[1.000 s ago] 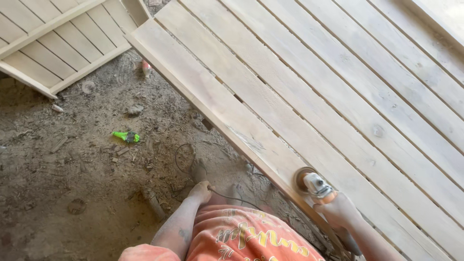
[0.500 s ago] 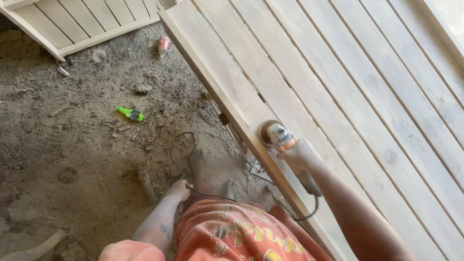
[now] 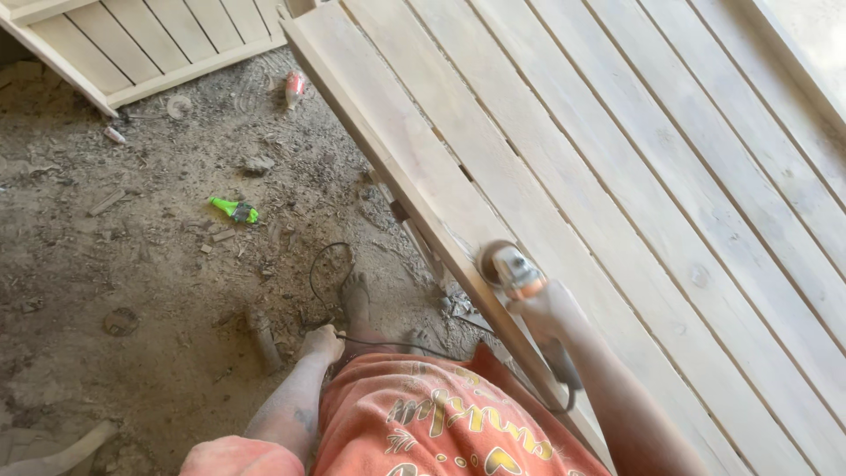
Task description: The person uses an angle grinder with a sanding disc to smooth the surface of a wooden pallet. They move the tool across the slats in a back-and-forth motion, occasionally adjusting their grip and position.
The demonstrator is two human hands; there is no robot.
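My right hand (image 3: 551, 308) grips an angle grinder (image 3: 509, 269) whose disc rests on the near edge board of a large slatted wooden panel (image 3: 617, 159). The grinder's black cable (image 3: 330, 264) loops over the dirt floor and runs back under my body. My left hand (image 3: 322, 342) hangs low beside my orange patterned shirt, fingers closed on the cable. One dusty bare foot (image 3: 355, 295) stands on the ground just left of the panel's edge.
A second slatted wooden panel (image 3: 150, 44) lies at the top left. On the dirt floor are a green object (image 3: 233, 210), a small red-and-white item (image 3: 294, 86) and scattered wood scraps and debris.
The grinder has travelled along the panel's edge board away from me, with my right arm stretching out. The view has shifted, showing more ground and my foot.
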